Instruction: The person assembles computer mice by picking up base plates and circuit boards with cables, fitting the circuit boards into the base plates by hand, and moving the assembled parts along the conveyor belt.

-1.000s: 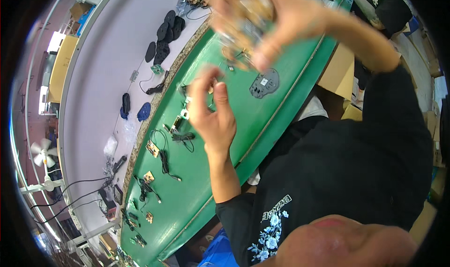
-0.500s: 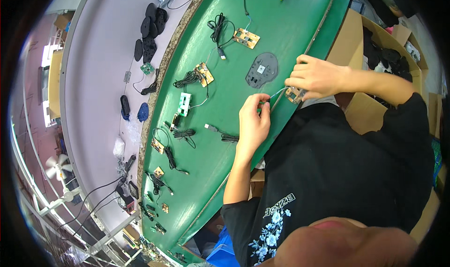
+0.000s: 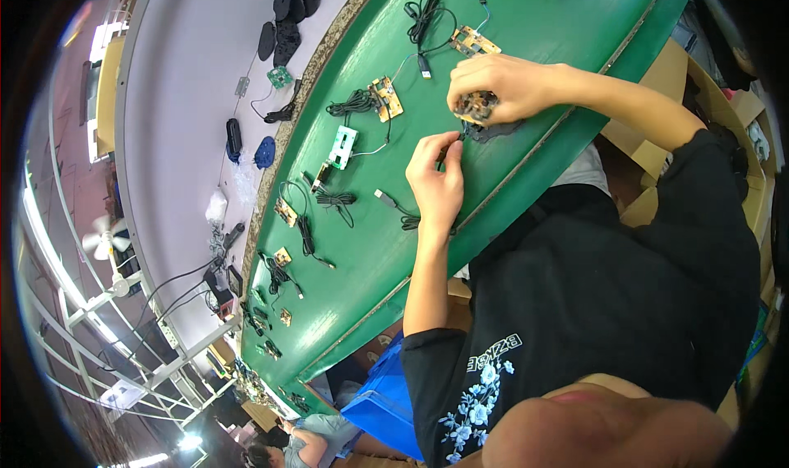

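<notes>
My right hand (image 3: 514, 88) grips a small circuit board (image 3: 477, 106) with several dark parts on it, above the green surface (image 3: 362, 230). Beneath that hand, mostly covered, lies a dark grey plastic shell (image 3: 496, 133). My left hand (image 3: 436, 175) is below and to the left of the board, its thumb and fingers pinching a black cable (image 3: 461, 135) close to the board. By the left wrist a coiled black cable (image 3: 409, 220) with a USB plug (image 3: 384, 195) rests on the green surface.
Further boards with coiled cables lie along the green surface, such as a tan board (image 3: 386, 98), a white-green board (image 3: 343, 147) and a tan board (image 3: 474, 42). Dark shells (image 3: 288, 41) sit on the pale ledge beyond. A cardboard box (image 3: 657, 90) and a blue bin (image 3: 386, 406) flank me. Another person (image 3: 308, 443) is at the lower left.
My right hand has carried the circuit board from the near edge inward over the dark grey shell, now partly covering it. The left hand moved along with the cable. The view has shifted.
</notes>
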Motion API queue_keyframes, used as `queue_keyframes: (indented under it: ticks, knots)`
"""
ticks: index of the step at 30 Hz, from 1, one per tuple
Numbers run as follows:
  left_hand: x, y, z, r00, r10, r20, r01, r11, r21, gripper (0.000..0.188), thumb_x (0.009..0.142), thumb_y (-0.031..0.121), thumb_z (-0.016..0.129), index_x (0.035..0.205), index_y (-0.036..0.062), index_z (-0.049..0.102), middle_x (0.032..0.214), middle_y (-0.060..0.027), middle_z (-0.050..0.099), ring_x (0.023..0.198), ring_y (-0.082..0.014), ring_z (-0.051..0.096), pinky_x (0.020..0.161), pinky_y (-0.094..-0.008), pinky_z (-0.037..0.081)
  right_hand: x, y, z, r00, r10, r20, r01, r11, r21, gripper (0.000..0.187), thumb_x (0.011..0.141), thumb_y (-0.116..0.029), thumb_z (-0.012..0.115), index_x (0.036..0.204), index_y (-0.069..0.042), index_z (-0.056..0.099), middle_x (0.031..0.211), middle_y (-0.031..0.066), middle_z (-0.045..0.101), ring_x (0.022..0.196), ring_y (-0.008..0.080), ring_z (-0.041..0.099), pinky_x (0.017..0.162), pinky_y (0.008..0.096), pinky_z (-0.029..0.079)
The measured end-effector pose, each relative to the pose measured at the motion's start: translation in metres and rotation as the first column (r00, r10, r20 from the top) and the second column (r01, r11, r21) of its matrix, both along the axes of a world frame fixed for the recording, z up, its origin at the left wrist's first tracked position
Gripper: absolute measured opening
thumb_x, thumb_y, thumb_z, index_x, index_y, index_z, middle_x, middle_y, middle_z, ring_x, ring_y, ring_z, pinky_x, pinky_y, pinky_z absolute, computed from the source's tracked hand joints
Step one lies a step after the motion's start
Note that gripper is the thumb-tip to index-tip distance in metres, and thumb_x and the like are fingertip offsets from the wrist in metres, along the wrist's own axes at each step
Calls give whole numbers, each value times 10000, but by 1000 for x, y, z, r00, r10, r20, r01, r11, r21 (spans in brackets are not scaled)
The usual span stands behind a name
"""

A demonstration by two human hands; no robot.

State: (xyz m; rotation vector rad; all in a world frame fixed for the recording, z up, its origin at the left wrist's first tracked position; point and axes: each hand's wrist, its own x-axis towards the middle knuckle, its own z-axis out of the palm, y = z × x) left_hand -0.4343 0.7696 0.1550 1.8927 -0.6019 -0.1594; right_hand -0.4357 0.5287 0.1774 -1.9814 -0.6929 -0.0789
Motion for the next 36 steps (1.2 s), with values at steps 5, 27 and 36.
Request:
queue_keyframes:
  ticks: [5,27,36]
  knots:
    - [-3,-5,-3,999,41,33,-46,986,162,127,876,-4,710,999,-31,715,866,-85,681,732,-138,601,709,-271,506,16,12,-41,989,-41,141,27,995,96,186,829,-88,739,971,-21,638,863,83,631,847,270,597,757,388,486]
    - [-12,-4,-9,864,-270,425,74,903,423,270,876,76,678,1131,-2,718,1091,-101,648,983,-271,604,857,-390,460,2,5,-49,969,-247,22,248,968,-39,226,859,-123,743,1058,-38,679,879,77,654,805,212,616,724,368,489]
    - [22,-19,-24,898,-201,391,151,976,156,115,868,-12,680,979,-15,710,951,-143,678,789,-258,665,738,-350,532,12,1,-49,992,-124,-36,123,992,-43,142,866,-57,717,975,0,646,905,80,680,849,207,655,774,338,517]
